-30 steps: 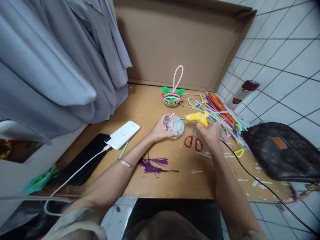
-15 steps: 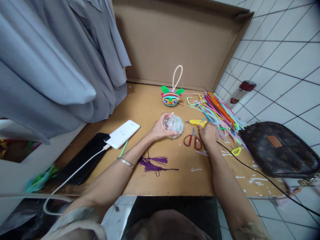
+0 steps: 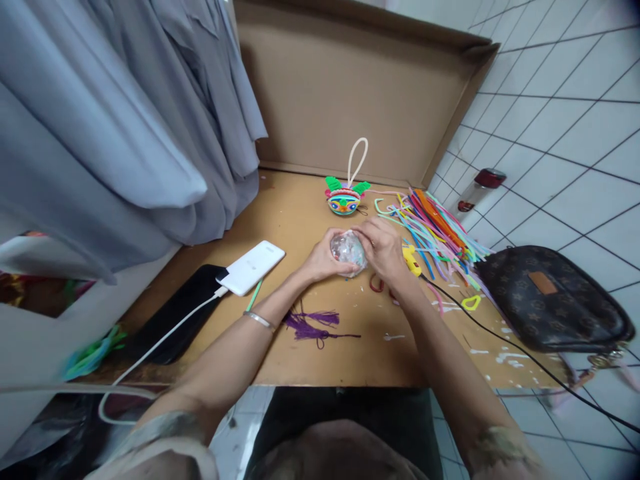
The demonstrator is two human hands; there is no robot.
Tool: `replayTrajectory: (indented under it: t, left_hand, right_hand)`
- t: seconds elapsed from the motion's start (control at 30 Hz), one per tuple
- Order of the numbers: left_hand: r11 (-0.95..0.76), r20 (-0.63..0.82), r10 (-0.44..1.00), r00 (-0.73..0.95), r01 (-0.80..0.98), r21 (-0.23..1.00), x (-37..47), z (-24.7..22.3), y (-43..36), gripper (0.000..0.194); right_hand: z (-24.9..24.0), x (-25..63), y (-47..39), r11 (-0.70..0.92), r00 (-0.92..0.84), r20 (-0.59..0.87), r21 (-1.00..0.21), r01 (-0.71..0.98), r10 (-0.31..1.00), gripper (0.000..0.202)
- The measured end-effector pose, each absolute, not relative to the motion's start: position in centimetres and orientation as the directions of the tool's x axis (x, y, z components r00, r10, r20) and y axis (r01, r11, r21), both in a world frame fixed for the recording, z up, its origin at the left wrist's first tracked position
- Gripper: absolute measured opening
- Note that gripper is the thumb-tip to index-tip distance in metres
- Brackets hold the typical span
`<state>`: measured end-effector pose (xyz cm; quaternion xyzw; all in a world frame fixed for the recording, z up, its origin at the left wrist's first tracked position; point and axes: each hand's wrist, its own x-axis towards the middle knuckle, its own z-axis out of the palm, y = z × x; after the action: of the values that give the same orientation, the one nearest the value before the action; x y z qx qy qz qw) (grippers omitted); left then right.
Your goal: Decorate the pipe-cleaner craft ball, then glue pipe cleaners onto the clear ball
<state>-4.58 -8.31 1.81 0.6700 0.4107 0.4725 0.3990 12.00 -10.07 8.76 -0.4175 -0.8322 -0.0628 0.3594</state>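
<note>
A clear plastic ball with pale, multicoloured bits on its surface is above the middle of the table. My left hand is wrapped around its left side, thumb along the near edge. Fingers bent, my right hand presses on the ball's upper right edge; its fingertips are partly hidden. Just right of that hand lies a yellow glue gun, its nozzle end covered from view. Red-handled scissors show partly beneath my right wrist. Beyond the ball sits a finished-looking colourful animal-face ornament with green ears and a white loop.
Purple tassels lie nearer me. Colourful fuzzy stems are heaped at the right, beside a brown patterned bag. A white power bank with a cable rests at left. Cardboard stands behind; a black cord crosses the right side.
My right hand has let go of the glue gun, leaving it on the table, and moved left to the ball. My left hand keeps its hold.
</note>
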Motion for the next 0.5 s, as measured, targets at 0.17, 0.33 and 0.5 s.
replayTrajectory:
  t: [0.17,0.33,0.5]
  left_hand:
    - [-0.359,0.321,0.922,0.216,0.166,0.919,-4.6,1.9,-8.3,0.081]
    - [-0.357,0.317,0.924,0.214,0.182,0.916,-4.6,2.0,-8.4,0.080]
    - [-0.348,0.305,0.926,0.222,0.187,0.919,-4.7,2.0,-8.3,0.079]
  right_hand:
    - [7.8,12.1,-10.5,0.645,-0.368,0.680,-0.201,0.737,0.633,0.031]
    - [7.6,11.5,-10.2,0.630,-0.375,0.690,-0.151,0.762,0.619,0.033]
    - [7.8,11.5,-9.8,0.648,-0.381,0.706,-0.145,0.747,0.597,0.032]
